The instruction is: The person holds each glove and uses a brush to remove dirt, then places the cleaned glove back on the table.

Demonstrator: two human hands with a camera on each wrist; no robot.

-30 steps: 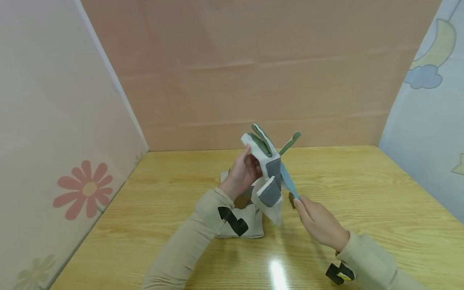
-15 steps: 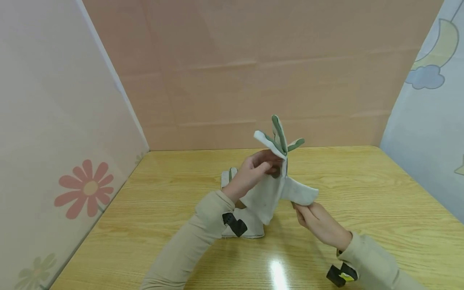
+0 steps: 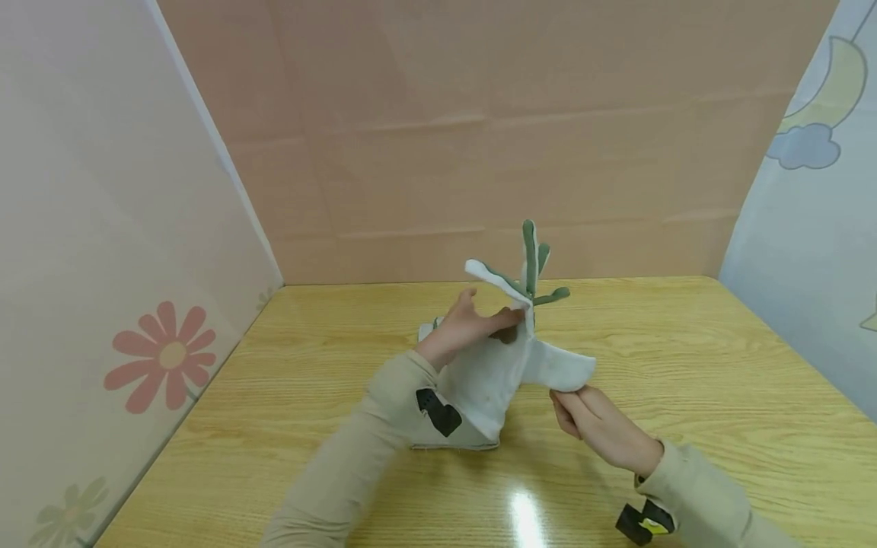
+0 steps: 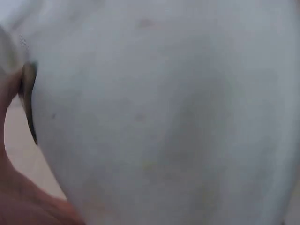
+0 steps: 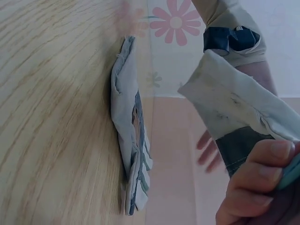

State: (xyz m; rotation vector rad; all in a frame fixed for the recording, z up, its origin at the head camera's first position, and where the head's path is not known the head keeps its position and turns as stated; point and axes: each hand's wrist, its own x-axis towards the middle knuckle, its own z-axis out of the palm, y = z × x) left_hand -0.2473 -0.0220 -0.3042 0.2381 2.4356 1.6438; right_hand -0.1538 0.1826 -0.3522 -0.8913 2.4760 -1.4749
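A white work glove [image 3: 483, 380] with green-sided fingers stands up from the table, its cuff low and its fingers upward. My left hand [image 3: 469, 327] pinches it near the base of the fingers; the left wrist view is mostly filled by its white cloth [image 4: 164, 112]. On the right, my right hand [image 3: 606, 430] has curled fingers under the glove's outstretched thumb. A strip of the blue brush [image 5: 289, 174] shows in that grip in the right wrist view; from the head it is hidden. Another glove [image 5: 124, 103] lies flat on the table beneath the raised one.
The wood-grain table [image 3: 308, 365] extends around both hands. Behind it rises a brown paper-like backdrop [image 3: 479, 137]. Pale side walls with printed decorations, including a pink flower [image 3: 171, 355] and a moon [image 3: 832, 80], stand at left and right.
The glove has turned from its grey-patched side to its plain white side, thumb pointing right. It has since sunk slightly and moved left. The brush has gone out of sight behind it.
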